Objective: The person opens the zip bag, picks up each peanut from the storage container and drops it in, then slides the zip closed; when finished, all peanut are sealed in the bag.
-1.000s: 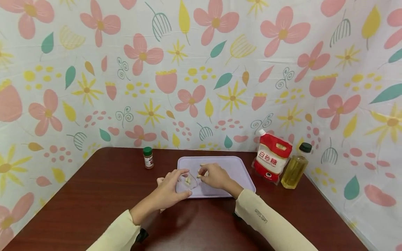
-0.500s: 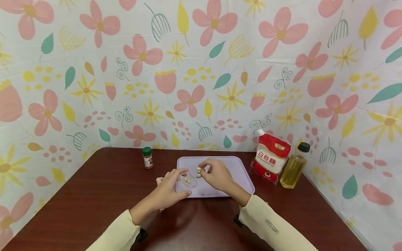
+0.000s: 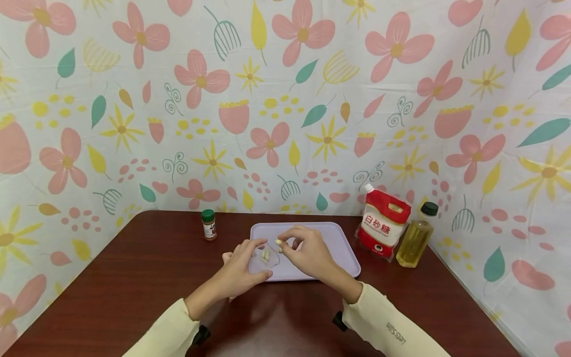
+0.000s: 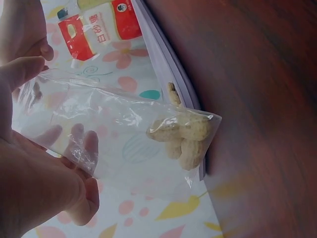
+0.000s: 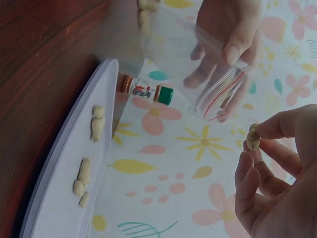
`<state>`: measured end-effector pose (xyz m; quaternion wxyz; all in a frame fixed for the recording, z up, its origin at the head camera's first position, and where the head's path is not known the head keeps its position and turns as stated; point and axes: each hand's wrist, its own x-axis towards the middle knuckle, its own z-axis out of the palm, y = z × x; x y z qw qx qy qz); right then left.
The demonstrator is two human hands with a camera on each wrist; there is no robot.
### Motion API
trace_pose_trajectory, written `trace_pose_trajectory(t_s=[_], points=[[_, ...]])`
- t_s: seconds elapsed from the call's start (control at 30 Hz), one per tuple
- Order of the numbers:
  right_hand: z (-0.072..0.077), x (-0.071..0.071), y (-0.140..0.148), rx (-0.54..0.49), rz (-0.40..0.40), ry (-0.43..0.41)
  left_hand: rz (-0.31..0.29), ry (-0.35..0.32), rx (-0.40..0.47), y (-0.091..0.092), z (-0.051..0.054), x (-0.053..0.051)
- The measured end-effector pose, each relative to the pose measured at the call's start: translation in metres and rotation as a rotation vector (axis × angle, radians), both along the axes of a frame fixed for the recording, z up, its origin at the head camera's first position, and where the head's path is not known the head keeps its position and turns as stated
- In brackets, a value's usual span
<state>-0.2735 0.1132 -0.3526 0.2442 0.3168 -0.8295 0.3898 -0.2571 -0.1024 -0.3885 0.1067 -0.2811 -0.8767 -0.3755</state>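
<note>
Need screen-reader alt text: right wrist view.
The right hand pinches a peanut beside a clear zip bag held by the left hand. More peanuts lie in the bag and on a lavender tray; a green-capped jar and floral cloth show beyond.

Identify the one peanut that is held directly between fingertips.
The peanut pinched by the right hand; the other peanuts in view lie inside the bag or on the tray.
</note>
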Motion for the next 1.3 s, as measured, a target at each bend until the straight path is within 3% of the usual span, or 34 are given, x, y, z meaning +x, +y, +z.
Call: trace_pose_trajectory(t_s=[0.4, 0.8, 1.3], points=[[0.0005, 0.0044, -0.0074, -0.018, 0.088, -0.025, -0.024, -0.008, 0.024, -0.0001, -0.0001, -0.0003], [0.0016, 0.0035, -0.0066, -0.028, 0.067, -0.029, -0.029, -0.018, 0.024, -0.0005, 0.0003, -0.0026], [0.0031, 0.001, -0.0051, -0.078, 0.039, -0.093, -0.017, -0.003, 0.028, -0.0015, -0.0006, -0.003]])
